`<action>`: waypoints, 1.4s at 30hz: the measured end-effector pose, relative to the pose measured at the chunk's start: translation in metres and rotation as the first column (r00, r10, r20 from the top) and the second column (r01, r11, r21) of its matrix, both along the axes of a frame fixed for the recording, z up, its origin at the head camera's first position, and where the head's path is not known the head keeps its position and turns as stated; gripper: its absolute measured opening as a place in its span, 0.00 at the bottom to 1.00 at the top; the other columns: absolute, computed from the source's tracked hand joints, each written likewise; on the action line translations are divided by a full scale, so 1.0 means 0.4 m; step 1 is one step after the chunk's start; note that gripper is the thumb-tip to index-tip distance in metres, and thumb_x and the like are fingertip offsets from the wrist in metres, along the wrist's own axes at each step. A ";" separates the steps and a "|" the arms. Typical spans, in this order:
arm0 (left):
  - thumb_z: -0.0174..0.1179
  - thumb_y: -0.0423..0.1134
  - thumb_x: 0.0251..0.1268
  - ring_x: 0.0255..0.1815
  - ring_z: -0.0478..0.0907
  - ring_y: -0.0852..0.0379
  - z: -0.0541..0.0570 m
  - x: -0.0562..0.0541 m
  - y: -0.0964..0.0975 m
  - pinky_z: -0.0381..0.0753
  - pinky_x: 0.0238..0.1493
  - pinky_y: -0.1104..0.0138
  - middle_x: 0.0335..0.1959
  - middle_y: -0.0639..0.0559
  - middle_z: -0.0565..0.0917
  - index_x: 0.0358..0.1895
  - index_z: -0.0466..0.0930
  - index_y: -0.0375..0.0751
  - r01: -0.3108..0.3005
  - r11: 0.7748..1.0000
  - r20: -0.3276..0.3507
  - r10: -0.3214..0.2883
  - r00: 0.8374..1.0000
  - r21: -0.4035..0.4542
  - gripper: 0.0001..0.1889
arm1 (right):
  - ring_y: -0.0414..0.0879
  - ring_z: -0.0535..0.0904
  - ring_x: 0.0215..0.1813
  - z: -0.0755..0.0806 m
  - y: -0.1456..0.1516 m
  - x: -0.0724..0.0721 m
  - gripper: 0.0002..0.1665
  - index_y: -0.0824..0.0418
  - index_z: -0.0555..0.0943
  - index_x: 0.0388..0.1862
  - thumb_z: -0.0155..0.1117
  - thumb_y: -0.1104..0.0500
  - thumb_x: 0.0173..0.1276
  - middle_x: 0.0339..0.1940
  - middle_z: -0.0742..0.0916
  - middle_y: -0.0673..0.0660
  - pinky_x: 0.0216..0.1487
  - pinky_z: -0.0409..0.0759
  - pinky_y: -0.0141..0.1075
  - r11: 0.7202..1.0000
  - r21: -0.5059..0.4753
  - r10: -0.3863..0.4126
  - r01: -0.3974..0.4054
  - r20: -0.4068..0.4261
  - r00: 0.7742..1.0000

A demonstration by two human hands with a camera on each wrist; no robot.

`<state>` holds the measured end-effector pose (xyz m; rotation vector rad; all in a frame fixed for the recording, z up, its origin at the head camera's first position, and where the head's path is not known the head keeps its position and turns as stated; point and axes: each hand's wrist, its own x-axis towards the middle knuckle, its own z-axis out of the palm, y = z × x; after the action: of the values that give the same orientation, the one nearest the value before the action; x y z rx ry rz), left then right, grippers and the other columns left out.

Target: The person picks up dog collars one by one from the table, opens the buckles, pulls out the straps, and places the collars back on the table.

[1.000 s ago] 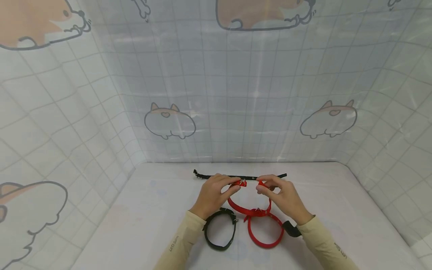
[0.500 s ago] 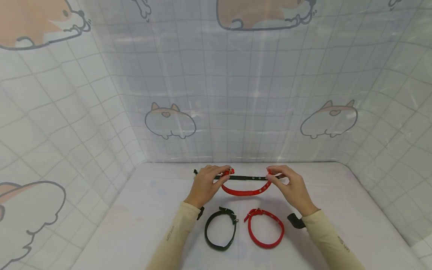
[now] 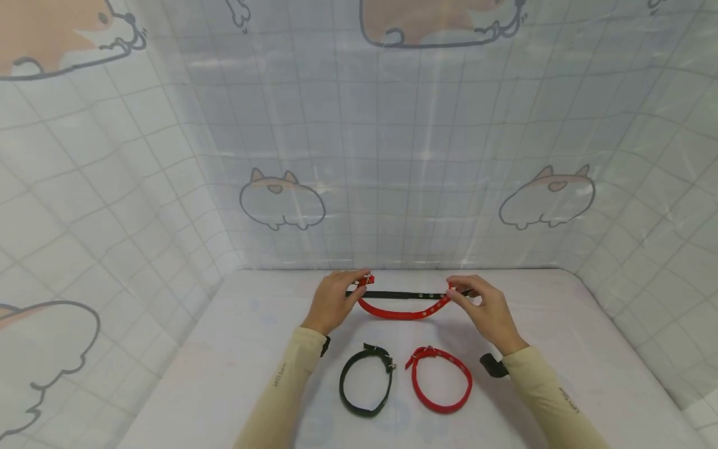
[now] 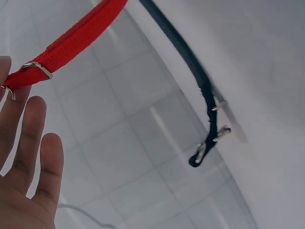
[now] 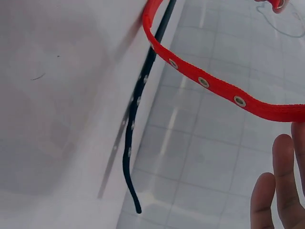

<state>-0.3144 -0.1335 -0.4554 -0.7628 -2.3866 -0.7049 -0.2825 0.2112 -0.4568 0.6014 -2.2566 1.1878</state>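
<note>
A red collar sags in a shallow curve between the two hands, above the table. My left hand pinches its buckle end; metal loops show at the fingers in the left wrist view. At the other end, my right hand pinches the strap between thumb and fingers. Metal eyelets line this half of the strap. Just behind, a black collar lies stretched out straight, its buckle end hidden by the left hand in the head view.
Nearer the front, a buckled black collar and a buckled red collar lie as loops side by side on the white table. A grid-patterned sheet with cartoon dogs rises behind the table and at both sides.
The red collar has been lifted away from the looped ones and drawn out wider, toward the back. My left hand has moved left and back, my right hand slightly right and back.
</note>
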 end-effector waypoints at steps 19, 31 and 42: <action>0.71 0.41 0.65 0.48 0.83 0.52 -0.034 0.017 -0.061 0.80 0.43 0.57 0.47 0.55 0.89 0.57 0.87 0.53 -0.166 0.981 -0.099 0.157 0.983 -0.098 0.17 | 0.43 0.83 0.42 -0.010 0.039 0.025 0.19 0.54 0.85 0.53 0.76 0.62 0.63 0.44 0.88 0.46 0.42 0.80 0.50 0.967 0.216 -0.125 0.132 -0.045 0.991; 0.72 0.40 0.62 0.42 0.84 0.46 -0.062 0.020 -0.153 0.81 0.37 0.54 0.42 0.51 0.89 0.49 0.89 0.49 -0.273 0.954 -0.069 0.266 0.962 -0.123 0.12 | 0.46 0.83 0.40 -0.031 0.107 0.063 0.12 0.54 0.87 0.46 0.76 0.57 0.64 0.43 0.87 0.49 0.37 0.79 0.44 0.917 0.341 -0.230 0.207 0.030 0.973; 0.72 0.39 0.61 0.37 0.82 0.44 -0.096 0.030 -0.199 0.81 0.35 0.51 0.39 0.49 0.90 0.45 0.90 0.46 -0.343 0.917 0.037 0.357 0.933 -0.204 0.10 | 0.51 0.81 0.42 -0.069 0.150 0.069 0.13 0.57 0.88 0.47 0.75 0.57 0.64 0.43 0.88 0.53 0.43 0.82 0.48 0.857 0.508 -0.296 0.088 0.345 0.891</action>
<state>-0.3023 -0.2131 -0.4937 -0.3668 -2.5922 -0.3598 -0.2550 0.2711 -0.4845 0.2889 -2.9343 0.6866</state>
